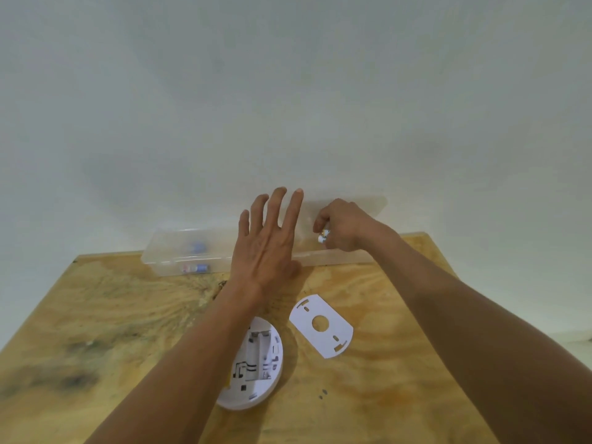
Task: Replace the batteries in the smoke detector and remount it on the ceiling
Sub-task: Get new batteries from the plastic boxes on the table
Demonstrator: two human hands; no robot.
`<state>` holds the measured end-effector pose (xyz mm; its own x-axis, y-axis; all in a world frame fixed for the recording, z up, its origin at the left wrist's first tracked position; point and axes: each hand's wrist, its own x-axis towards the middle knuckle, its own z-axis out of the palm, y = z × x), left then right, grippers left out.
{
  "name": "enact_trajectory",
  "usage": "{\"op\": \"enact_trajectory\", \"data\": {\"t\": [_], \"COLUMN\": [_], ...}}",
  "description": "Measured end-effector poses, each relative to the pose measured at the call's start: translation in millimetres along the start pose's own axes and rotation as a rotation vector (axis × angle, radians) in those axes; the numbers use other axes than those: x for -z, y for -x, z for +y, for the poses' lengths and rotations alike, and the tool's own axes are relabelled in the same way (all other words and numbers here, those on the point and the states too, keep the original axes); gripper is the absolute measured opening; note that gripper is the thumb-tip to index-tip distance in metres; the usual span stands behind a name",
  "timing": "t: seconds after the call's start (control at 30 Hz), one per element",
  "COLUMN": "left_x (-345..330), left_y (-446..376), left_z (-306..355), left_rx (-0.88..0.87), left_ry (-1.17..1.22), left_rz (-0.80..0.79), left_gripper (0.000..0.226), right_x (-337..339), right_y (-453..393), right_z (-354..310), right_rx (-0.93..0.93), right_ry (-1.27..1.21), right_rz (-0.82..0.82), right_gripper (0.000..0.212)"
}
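A white round smoke detector (256, 370) lies back side up on the wooden table (96, 315), its battery bay open and showing no batteries. Its white mounting plate (322, 326) lies just to the right. A clear plastic box (179, 254) stands at the table's far edge with blue batteries (198, 268) inside. My left hand (267, 245) is spread flat, fingers apart, over the middle of the box. My right hand (344, 227) is closed on a small battery (323, 235) above the box's right part.
A plain white wall rises right behind the table. The box's open lid (368, 206) leans against the wall. Small dark specks (323, 393) mark the wood near the detector.
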<state>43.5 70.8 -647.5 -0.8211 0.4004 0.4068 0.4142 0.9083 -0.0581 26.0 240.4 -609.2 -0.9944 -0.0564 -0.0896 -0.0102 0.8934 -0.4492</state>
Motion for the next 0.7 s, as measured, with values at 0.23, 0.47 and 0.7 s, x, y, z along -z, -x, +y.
{"op": "enact_trajectory", "data": {"t": [0.23, 0.47, 0.7], "left_x": [-1, -3, -5], "left_y": [-1, 1, 2], "left_z": [0, 1, 1], "left_rx": [0.007, 0.017, 0.014], "left_ry": [-0.041, -0.055, -0.046], "left_rz": [-0.011, -0.015, -0.013], "left_gripper": [0.120, 0.123, 0.127], "right_x": [-15, -26, 0], "right_y": [2, 16, 36], "right_z": [6, 12, 19], "right_rx": [-0.014, 0.064, 0.207], "right_ry": [-0.026, -0.053, 0.036], "right_rz": [0.153, 0.416, 0.717], "right_gripper": [0.022, 0.030, 0.038]}}
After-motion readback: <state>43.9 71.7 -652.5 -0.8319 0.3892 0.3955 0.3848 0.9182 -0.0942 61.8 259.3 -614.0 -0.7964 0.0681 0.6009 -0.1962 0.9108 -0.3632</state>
